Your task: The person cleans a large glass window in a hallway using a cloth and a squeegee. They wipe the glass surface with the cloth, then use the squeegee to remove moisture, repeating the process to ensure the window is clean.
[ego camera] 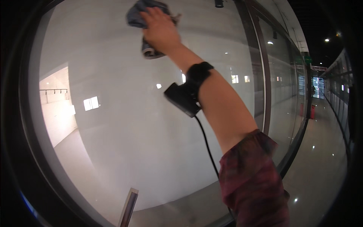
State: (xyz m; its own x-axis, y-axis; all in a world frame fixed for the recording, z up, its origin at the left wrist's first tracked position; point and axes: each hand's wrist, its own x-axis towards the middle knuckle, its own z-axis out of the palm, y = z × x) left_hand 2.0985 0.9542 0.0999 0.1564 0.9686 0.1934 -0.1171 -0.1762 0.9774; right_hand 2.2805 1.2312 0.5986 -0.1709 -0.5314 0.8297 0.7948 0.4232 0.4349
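My right hand [161, 29] is raised at the top of the view, its fingers spread over a bunched dark grey-blue cloth [139, 14] that lies against a large glass pane [127, 127]. Part of the cloth hangs below the palm. A black strap with a black device [183, 99] is fastened round the forearm, and a black cable runs down from it. The sleeve is dark red and pushed up to the elbow. My left hand is out of view.
A metal bar, perhaps a door handle [129, 207], stands at the bottom. Dark frames [262, 71] edge the panes. On the right a corridor with a shiny tiled floor [317, 147] runs back past a red object [312, 112]. Windows and lamps reflect in the glass.
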